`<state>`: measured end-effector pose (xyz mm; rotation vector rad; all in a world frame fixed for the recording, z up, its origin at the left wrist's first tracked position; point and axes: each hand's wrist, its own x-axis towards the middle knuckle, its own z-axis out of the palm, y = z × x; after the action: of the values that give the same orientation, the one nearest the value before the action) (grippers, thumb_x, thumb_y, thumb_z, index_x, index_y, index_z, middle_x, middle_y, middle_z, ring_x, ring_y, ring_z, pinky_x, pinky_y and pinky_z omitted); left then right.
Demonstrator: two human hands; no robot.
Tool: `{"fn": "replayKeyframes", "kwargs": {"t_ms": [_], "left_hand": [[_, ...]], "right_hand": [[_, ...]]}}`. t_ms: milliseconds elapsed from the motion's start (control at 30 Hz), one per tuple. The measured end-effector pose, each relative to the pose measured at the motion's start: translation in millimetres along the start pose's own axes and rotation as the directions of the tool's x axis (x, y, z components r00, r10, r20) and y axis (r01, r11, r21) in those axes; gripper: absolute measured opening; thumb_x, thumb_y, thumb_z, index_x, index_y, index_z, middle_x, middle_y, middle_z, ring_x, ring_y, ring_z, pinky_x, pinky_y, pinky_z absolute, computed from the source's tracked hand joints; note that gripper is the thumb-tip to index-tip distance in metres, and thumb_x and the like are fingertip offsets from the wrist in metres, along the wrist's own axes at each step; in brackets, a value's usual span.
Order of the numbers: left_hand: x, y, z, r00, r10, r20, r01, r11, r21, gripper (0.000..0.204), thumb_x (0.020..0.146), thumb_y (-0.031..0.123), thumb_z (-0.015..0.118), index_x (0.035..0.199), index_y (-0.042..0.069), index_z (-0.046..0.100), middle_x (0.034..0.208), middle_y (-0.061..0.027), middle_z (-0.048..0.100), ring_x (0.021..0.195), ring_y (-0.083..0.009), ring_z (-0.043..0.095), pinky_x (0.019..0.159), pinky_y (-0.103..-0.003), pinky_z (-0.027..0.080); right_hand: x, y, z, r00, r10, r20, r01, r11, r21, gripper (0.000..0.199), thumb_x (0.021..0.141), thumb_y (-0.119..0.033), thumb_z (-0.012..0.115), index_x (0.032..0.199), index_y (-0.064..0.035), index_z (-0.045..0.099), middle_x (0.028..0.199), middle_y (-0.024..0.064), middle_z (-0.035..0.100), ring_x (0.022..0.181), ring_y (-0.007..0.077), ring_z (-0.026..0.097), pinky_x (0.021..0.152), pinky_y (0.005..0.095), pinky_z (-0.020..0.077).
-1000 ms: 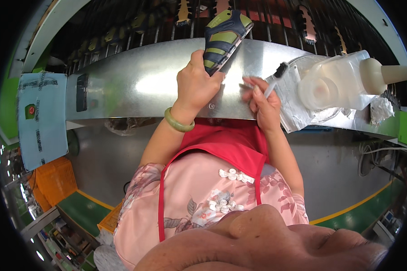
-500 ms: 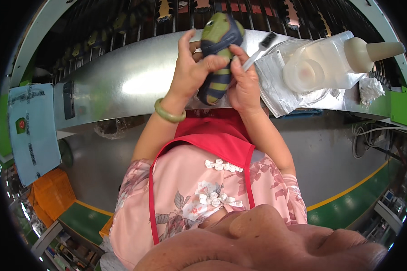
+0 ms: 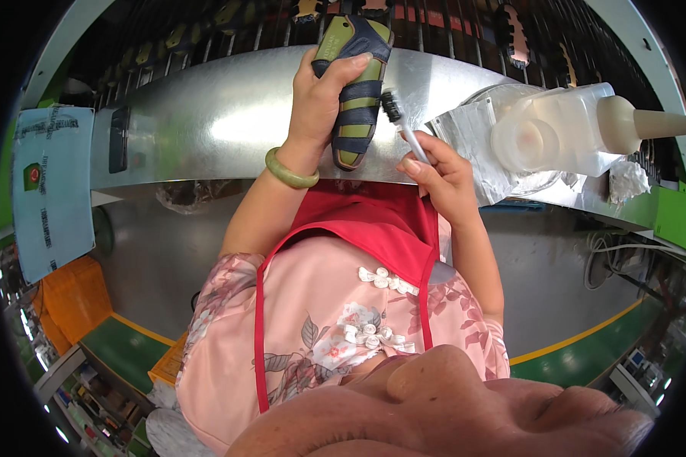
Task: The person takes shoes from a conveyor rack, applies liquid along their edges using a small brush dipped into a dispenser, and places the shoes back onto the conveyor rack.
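My left hand is closed round a navy strappy sandal upper on an olive-green shoe last, its thumb across the upper part. The last is held upright over the metal bench, toe end toward me. A little to its right, my right hand pinches the pale handle of a small brush. The brush's black bristles point up and left, close to the straps but apparently apart from them. A green bangle circles my left wrist.
Right of my hands stand a translucent plastic container with a beige nozzle and a clear plastic bag. Crumpled white material lies farther right. A dark phone-like slab rests on the metal bench at left. Beyond run rollers carrying shoe parts.
My right hand has drawn away from the shoe, down and right, and the brush now points toward it. The shoe has turned and shifted slightly left in my left hand.
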<state>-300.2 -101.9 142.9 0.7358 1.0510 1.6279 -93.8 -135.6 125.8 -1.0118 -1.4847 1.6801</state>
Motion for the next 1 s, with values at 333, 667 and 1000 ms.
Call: {"fn": "replayKeyframes", "kwargs": {"t_ms": [333,667,1000], "left_hand": [[0.1,9.2,1.4,1.0,-0.014,0.016,0.014,1.0,0.001,0.035,0.077,0.021,0.068,0.099,0.0,0.052,0.081,-0.0085,0.06,0.062,-0.0124,0.059,0.055,-0.025,0.051],[4.9,-0.4,0.7,0.999,-0.029,-0.014,0.029,0.999,-0.04,0.036,0.077,0.022,0.069,0.099,0.0,0.051,0.082,-0.0083,0.06,0.064,-0.0119,0.059,0.055,-0.024,0.052],[0.9,1.5,7.9,0.998,-0.009,-0.058,0.009,1.0,-0.003,0.041,0.077,0.023,0.069,0.101,-0.003,0.048,0.083,-0.0106,0.059,0.064,-0.0136,0.06,0.055,-0.026,0.053]], "right_hand": [[-11.9,17.1,-14.5,0.993,-0.113,-0.022,0.115,0.986,0.123,0.025,0.09,-0.011,0.058,0.11,0.0026,0.062,0.074,0.0066,0.063,0.053,0.0049,0.046,0.046,0.0183,0.0348],[-15.9,18.3,-9.0,0.989,-0.148,-0.027,0.149,0.987,0.052,0.024,0.088,-0.006,0.06,0.109,0.004,0.062,0.075,0.0066,0.063,0.068,0.0099,0.057,0.061,0.0208,0.0454],[-14.0,24.4,-3.6,0.99,-0.092,-0.108,0.101,0.992,0.076,0.021,0.087,-0.008,0.062,0.106,0.0004,0.066,0.087,0.0055,0.067,0.065,0.0064,0.056,0.06,0.0194,0.0473]]}}
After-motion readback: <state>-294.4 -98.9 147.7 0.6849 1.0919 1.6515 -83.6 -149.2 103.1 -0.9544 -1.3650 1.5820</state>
